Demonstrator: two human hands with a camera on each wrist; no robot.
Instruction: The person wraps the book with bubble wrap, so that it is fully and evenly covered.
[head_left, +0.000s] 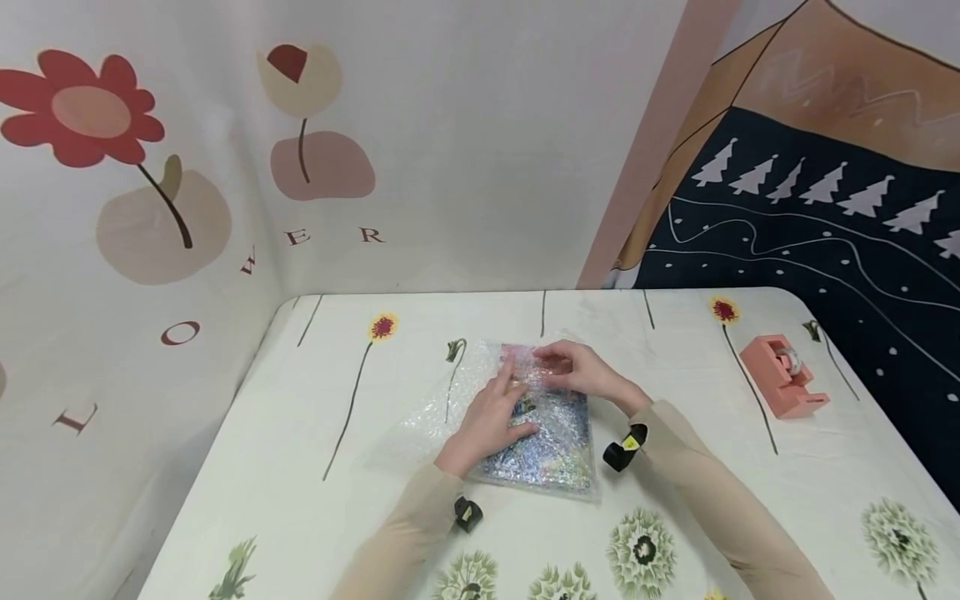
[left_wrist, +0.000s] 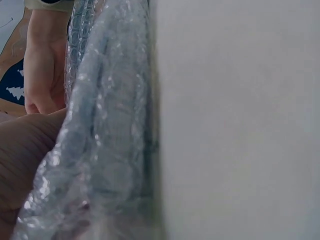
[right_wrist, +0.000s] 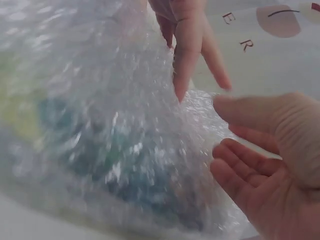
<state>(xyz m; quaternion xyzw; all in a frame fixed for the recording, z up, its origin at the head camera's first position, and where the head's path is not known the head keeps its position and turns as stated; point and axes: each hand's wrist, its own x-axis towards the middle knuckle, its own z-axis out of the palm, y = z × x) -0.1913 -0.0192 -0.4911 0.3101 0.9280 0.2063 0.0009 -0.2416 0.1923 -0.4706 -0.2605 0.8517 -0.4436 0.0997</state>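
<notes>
Beige sleeves (head_left: 701,479) foremost, bubble-wrapped package (head_left: 547,450) directly under left fingers (head_left: 504,377).

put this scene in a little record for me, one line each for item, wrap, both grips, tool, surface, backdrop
item: flat multicoloured package, print too blurred to read
wrap: clear bubble wrap over the package, loose part extending left
left grip: fingers spread on the wrapped package
right grip: fingers bent at the package's far end; pinching or not, unclear
tool: pink tape dispenser, right side, apart from both grips
surface: white flower-print tablecloth
backdrop: pale flower-print sheet; dark cloth with white trees
</notes>
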